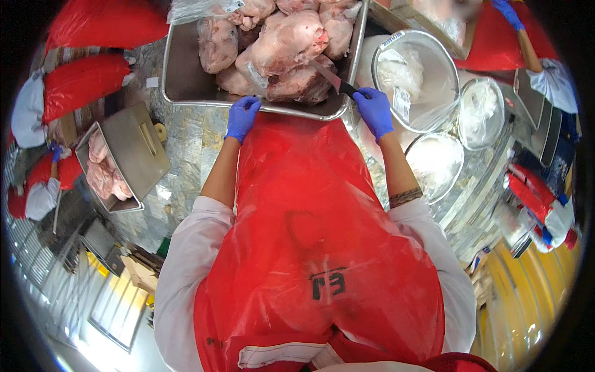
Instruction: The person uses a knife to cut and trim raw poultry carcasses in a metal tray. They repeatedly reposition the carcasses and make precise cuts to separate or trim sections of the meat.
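Observation:
A deep metal tub [186,77] at the top of the view holds several large, pale pink pieces of raw meat [288,43], some with clear wrap on them. My left hand [243,116], in a blue glove, is closed over the tub's near rim. In my blue-gloved right hand [375,111], just outside the tub's near right corner, is the black handle of a knife [347,89]. Its blade slants up and left over the rim and lies against a darker piece of meat [302,84]. My red apron hangs below the tub.
On the right stand round bins lined with clear plastic [416,80], with crumpled plastic inside. A second metal tub [145,149] of meat stands at left. Co-workers in red aprons [80,87] are on both sides. A cardboard box [462,46] is at top right.

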Tool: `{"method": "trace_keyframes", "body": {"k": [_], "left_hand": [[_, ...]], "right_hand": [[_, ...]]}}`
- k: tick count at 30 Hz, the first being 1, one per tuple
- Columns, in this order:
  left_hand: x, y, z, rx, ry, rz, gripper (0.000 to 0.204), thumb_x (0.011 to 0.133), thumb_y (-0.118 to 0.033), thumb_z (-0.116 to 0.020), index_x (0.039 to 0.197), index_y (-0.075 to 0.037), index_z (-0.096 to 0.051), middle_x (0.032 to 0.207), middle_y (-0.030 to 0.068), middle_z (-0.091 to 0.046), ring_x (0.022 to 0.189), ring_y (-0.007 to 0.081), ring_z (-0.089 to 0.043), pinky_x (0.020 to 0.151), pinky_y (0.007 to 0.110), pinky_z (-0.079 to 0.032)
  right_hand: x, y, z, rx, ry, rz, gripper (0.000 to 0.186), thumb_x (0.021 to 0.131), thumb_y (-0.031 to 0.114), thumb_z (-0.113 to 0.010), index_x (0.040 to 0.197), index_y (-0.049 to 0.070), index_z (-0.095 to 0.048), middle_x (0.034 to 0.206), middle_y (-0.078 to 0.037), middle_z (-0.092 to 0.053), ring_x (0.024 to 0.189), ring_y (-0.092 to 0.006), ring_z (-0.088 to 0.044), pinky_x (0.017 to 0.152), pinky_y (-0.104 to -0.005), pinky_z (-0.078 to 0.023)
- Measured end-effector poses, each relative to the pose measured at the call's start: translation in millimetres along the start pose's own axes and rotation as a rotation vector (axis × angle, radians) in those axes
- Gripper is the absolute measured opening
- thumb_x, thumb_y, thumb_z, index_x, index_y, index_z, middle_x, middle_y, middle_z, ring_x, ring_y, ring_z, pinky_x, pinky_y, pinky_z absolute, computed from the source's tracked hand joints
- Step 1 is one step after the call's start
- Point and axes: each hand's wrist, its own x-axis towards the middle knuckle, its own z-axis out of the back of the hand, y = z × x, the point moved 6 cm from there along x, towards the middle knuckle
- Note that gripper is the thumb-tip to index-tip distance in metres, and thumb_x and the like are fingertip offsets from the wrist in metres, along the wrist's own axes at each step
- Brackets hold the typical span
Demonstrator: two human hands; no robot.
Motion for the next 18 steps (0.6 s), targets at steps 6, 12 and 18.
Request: {"method": "trace_keyframes", "body": {"k": [6,12,18], "left_hand": [[68.2,-13.9,10.6,0.193,0.092,-0.108,0.034,0.086,-0.022,-0.075,0.111,0.000,-0.070,0.102,0.0146,-0.073,0.089,0.0216,-0.069,0.083,0.034,-0.055],[190.4,-35.1,-1.5,0.335,0.269,-0.304,0.048,0.085,-0.028,-0.076,0.122,-0.001,-0.064,0.119,0.0190,-0.067,0.103,0.0283,-0.066,0.089,0.038,-0.054],[257.1,-61.6,-16.2,0.490,0.416,-0.526,0.071,0.081,-0.040,-0.077,0.137,-0.004,-0.052,0.132,0.0223,-0.057,0.122,0.0368,-0.055,0.104,0.044,-0.045]], "right_hand": [[-36.1,23.3,-27.4,-0.017,-0.153,0.022,0.035,0.087,0.019,-0.060,0.112,-0.003,-0.069,0.100,-0.027,-0.070,0.093,-0.0379,-0.070,0.084,-0.0416,-0.054],[-57.4,61.8,-81.8,0.135,-0.211,-0.216,0.041,0.088,0.020,-0.060,0.120,-0.004,-0.066,0.107,-0.025,-0.071,0.098,-0.0346,-0.070,0.088,-0.0394,-0.053],[-67.6,84.6,-131.1,0.082,-0.393,-0.358,0.039,0.088,0.021,-0.062,0.120,-0.002,-0.067,0.110,-0.026,-0.070,0.101,-0.0341,-0.070,0.090,-0.0386,-0.054]]}}
